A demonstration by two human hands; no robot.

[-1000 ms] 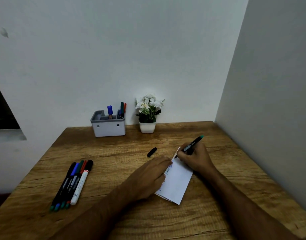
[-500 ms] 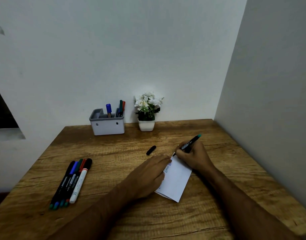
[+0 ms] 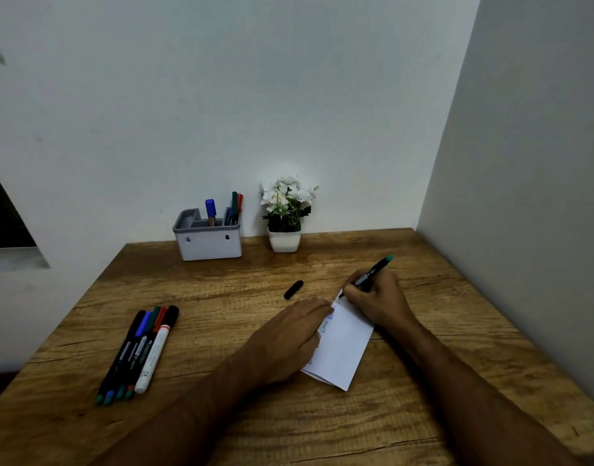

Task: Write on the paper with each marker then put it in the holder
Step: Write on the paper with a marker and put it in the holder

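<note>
While my right hand (image 3: pixel 377 299) grips the teal-ended marker (image 3: pixel 372 271), its tip meets the far corner of the paper (image 3: pixel 342 348).
Item held: marker, pinched in curled fingers, uncapped, tilted away to the right. Left hand (image 3: pixel 288 334): flat, fingers straight, pressing the paper's left edge, just beside my right. Black cap (image 3: pixel 293 289): loose on the table (image 3: pixel 221 297), just beyond my left fingertips. Five markers (image 3: pixel 137 351): in a row, well to its left. Holder (image 3: pixel 208 242): far edge, against the wall, three markers inside; flower pot (image 3: pixel 284 239) beside it.
</note>
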